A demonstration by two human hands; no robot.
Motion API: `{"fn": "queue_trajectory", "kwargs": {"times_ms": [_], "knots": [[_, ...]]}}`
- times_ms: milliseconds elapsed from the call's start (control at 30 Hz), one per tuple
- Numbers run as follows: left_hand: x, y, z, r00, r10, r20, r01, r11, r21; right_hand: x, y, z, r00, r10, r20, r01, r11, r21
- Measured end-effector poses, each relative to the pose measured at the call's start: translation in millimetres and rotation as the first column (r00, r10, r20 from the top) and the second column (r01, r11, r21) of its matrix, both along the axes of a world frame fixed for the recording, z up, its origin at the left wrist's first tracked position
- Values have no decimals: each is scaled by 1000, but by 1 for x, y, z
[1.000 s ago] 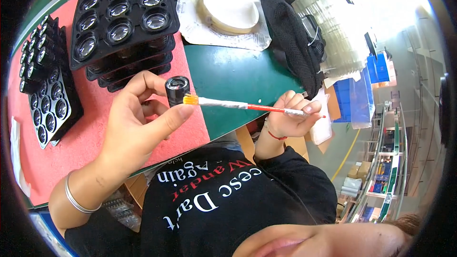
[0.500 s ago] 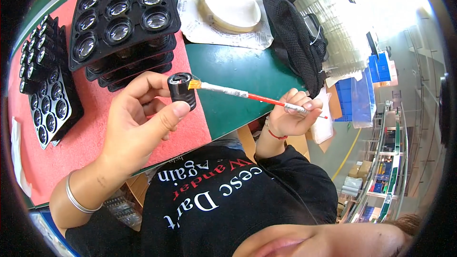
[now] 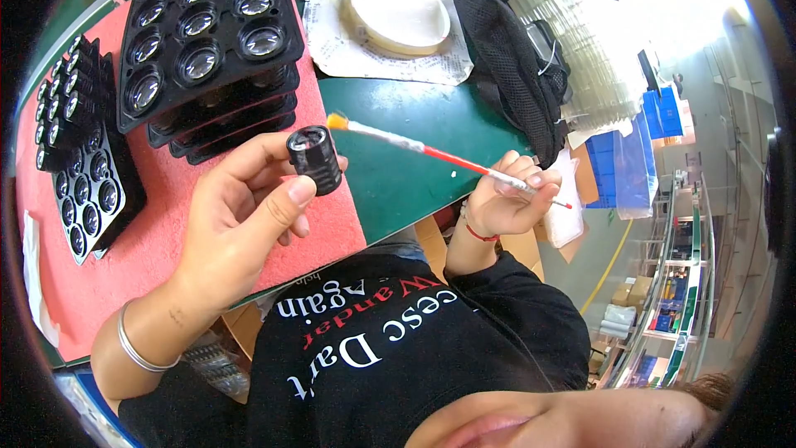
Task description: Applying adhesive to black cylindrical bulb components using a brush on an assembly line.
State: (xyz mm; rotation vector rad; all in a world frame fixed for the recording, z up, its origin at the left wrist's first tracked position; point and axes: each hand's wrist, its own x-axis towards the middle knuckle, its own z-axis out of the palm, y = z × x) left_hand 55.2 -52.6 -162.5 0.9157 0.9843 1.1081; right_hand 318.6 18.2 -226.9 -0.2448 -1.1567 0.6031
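Observation:
My left hand [image 3: 240,220] grips a black ribbed lens barrel [image 3: 323,168] between thumb and fingers, its round glass end facing up. A thin paintbrush [image 3: 414,147] is pinched near its tail end in my right hand [image 3: 512,195]. Its handle is red and wrapped in white, and its short yellow bristles sit just above and right of the barrel's rim, apart from it. Beyond my left hand, stacked black trays [image 3: 207,58] carry several lens pieces in round pockets. To the far left, another black tray [image 3: 87,191] holds more of them, some standing higher than the others.
A pink mat [image 3: 323,228] covers the left part of the green table [image 3: 390,116]. At the back, a shallow white round dish [image 3: 398,12] rests on printed paper [image 3: 323,0]. Right of it lie a black mesh bag [image 3: 510,58] and stacked clear plastic trays [image 3: 589,66]. Blue bins [image 3: 613,166] stand beyond.
The brush tip has lifted off the barrel's rim, up and slightly away. My left hand has turned and lowered the barrel slightly.

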Motion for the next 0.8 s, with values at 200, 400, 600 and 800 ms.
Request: {"fn": "queue_trajectory", "kwargs": {"times_ms": [200, 400, 600, 800], "knots": [[2, -5, 0, 995, -6, -100, 27, 976, 216, -1, 1, -2, 990, -58, -126, 53, 998, -44], [-29, -10, 30, 840, 249, -481, 216, 661, 719, -4, -1, -1, 989, -31, -145, 25, 999, -44], [-62, -22, 64, 563, 742, -363, -29, 457, 889, -2, -2, 0, 991, -50, -125, 40, 996, -83], [-97, -25, 49, 165, 886, -432, -300, 463, 834, -2, -1, -1, 990, -73, -118, 67, 996, -61]]}}
